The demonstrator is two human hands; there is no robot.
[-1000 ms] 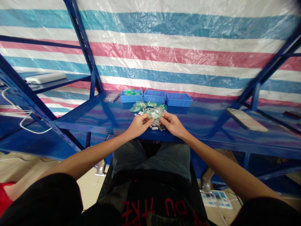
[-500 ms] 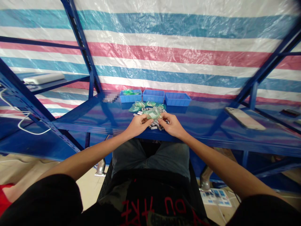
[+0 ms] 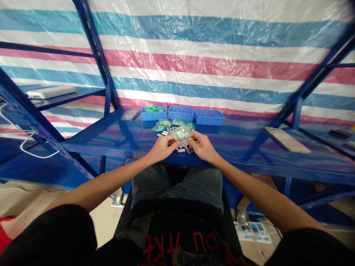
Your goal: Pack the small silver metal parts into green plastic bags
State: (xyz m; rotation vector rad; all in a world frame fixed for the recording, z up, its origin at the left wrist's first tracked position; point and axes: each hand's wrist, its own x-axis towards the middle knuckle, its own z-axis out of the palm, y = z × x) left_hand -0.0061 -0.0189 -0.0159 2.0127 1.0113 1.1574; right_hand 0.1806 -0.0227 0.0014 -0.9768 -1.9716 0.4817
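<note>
My left hand point(image 3: 162, 147) and my right hand point(image 3: 202, 146) are both pinched on one small clear green plastic bag point(image 3: 182, 133), held between them just above the blue shelf point(image 3: 235, 144). Under and behind the bag lie several small silver metal parts point(image 3: 185, 149) and more green bags point(image 3: 163, 125) in a loose pile. Three blue bins stand in a row at the back: the left bin point(image 3: 154, 113) holds green bags, the middle bin point(image 3: 181, 113) and the right bin point(image 3: 209, 116) show nothing inside from here.
A phone point(image 3: 286, 139) lies on the shelf to the right, a darker device point(image 3: 340, 133) further right. A white flat box point(image 3: 51, 91) sits on the left shelf, with a white cable point(image 3: 24, 142) hanging below. A striped tarp point(image 3: 194, 62) backs the rack. Papers point(image 3: 253, 233) lie on the floor.
Both hands keep their pinch on the bag; its right end has tilted up a little. The view has shifted slightly.
</note>
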